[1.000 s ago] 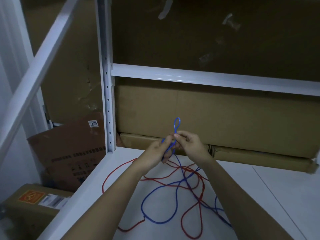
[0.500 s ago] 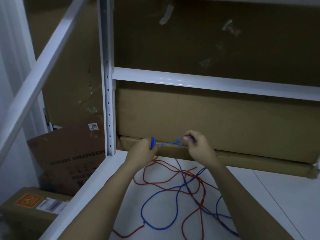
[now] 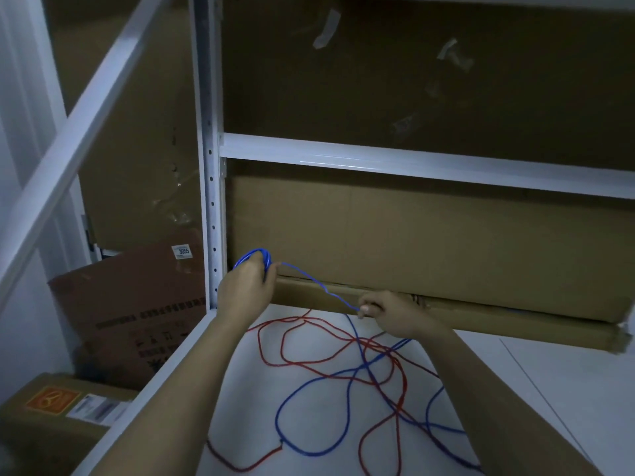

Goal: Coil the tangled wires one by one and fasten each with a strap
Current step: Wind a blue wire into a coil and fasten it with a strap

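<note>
Where a second ago both hands met over one small upright loop of blue wire [image 3: 350, 386], they've now pulled apart: the left hand [image 3: 245, 292] has moved out toward the white upright [image 3: 209, 201] and has its fingers curled round a small blue coil [image 3: 256, 257], which has grown from a single loop to what looks like a couple of turns. The right hand [image 3: 388, 316] has dropped lower and to the right, pinching the same wire between thumb and fingertips, so a kinked span runs nearly taut between the two hands above the cardboard box [image 3: 429, 235] at the back of the shelf. Read: one wrap just went on, and the right hand has slid down the wire to feed the next length. The rest of the blue wire trails from under the right hand onto the white shelf surface [image 3: 567, 379], crossing the red wire [image 3: 309, 334] at several points, so most of it is uncoiled and the tangle may snag as slack comes up. Red wire lies untouched on the shelf. No strap in view that I can make out. Task is early: first wire partly coiled, fastening not started.
</note>
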### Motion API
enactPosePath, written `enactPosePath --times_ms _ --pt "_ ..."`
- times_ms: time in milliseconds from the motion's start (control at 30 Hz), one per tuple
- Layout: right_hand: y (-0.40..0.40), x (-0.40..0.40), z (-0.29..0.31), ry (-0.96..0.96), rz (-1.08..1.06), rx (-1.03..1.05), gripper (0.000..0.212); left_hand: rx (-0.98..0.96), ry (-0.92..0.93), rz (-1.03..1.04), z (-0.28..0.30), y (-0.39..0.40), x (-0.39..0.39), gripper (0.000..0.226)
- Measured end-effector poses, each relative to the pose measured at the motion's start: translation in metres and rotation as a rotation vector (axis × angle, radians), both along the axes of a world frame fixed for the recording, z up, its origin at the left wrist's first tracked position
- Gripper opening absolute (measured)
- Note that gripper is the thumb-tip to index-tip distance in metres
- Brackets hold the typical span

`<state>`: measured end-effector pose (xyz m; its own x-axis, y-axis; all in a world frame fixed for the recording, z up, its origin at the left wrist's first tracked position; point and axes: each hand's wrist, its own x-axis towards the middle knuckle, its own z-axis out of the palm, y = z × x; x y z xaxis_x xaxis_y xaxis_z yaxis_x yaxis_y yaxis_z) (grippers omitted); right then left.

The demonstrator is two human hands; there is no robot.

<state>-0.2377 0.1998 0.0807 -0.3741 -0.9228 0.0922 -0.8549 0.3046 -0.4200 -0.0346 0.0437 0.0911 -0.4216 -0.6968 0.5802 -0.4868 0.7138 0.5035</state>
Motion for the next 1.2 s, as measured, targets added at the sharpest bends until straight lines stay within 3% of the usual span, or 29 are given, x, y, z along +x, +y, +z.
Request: enactPosePath --times_ms 67,133,200,267,333,500,533,600,733,800,867,1033,1100,1200 --pt "-0.002 0.005 -0.002 0.025 0.004 -0.003 0.031 0.018 0.024 -0.043 -0.002 0.002 -0.002 0.04" --pt "-0.009 0.013 -0.007 0.206 -0.069 -0.108 0.024 0.047 0.056 -0.078 -0.002 0.006 -0.004 0.041" --pt "-0.015 0.029 -0.013 0.232 -0.086 -0.237 0.033 0.052 0.083 -0.105 0.001 0.011 -0.008 0.041" --pt "-0.021 0.054 -0.016 0.007 -0.083 -0.412 0.037 0.04 0.106 -0.125 0.006 0.016 -0.015 0.041" --pt "-0.025 0.078 -0.018 -0.251 -0.111 -0.667 0.015 0.046 0.138 -0.141 0.009 0.019 -0.02 0.04" --pt "-0.027 0.086 -0.005 -0.656 -0.239 -1.054 0.018 0.035 0.173 -0.129 0.012 0.023 -0.023 0.041" --pt "-0.024 0.079 -0.001 -0.638 -0.255 -1.065 0.015 0.02 0.188 -0.127 0.015 0.022 -0.021 0.042" --pt "-0.019 0.062 0.008 -0.382 -0.244 -0.965 0.012 -0.02 0.2 -0.136 0.02 0.021 -0.017 0.041" --pt "-0.014 0.04 0.041 0.411 -0.183 -0.555 0.021 -0.119 0.206 -0.151 0.038 0.02 -0.015 0.034" --pt "-0.019 0.039 0.06 0.606 -0.233 -0.309 0.023 -0.154 0.224 -0.163 0.049 0.021 -0.018 0.032" --pt "-0.028 0.04 0.067 0.389 -0.253 -0.269 0.02 -0.193 0.238 -0.178 0.058 0.021 -0.02 0.032" --pt "-0.033 0.039 0.074 -0.795 -0.031 -0.355 0.03 -0.191 0.29 -0.138 0.08 0.022 -0.025 0.039" --pt "-0.024 0.039 0.082 -1.035 0.105 -0.349 0.03 -0.165 0.318 -0.126 0.089 0.021 -0.026 0.042" --pt "-0.015 0.04 0.093 -1.191 0.337 -0.38 0.031 -0.152 0.295 -0.135 0.094 0.02 -0.03 0.041"
